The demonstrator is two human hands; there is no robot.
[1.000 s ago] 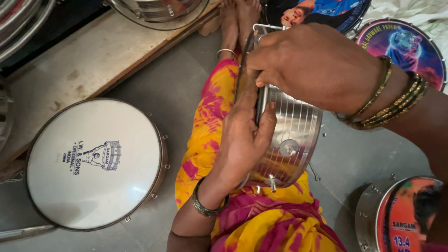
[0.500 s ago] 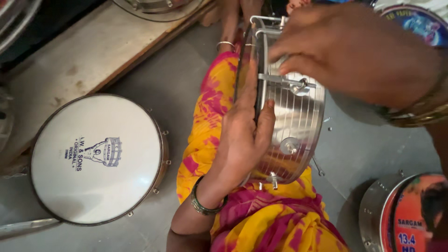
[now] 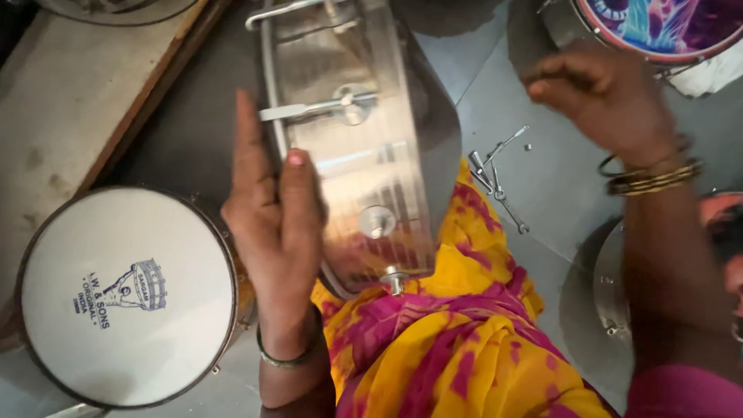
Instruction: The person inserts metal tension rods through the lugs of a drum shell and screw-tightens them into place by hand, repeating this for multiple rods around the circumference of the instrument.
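Observation:
A shiny metal drum shell (image 3: 364,147) stands on edge across my lap, over yellow and pink cloth (image 3: 449,340). My left hand (image 3: 271,217) presses flat against its left rim, fingers pointing up, a bangle on the wrist. My right hand (image 3: 604,97) hovers to the right of the shell, above the grey floor, with fingers curled loosely and gold bangles on the wrist. It is blurred, and whether it holds something small is unclear. A tension rod (image 3: 317,110) with its lug runs across the shell's side.
A finished drum with a white head (image 3: 128,294) lies at the left. Loose metal hooks and screws (image 3: 495,174) lie on the floor right of the shell. Drums with colourful printed heads (image 3: 665,27) sit at the top right and right edge. A wooden board (image 3: 70,101) lies at the top left.
My right hand has come off the top of the shell and moved away to the right. The shell now looms closer and larger. My left hand stays on its rim.

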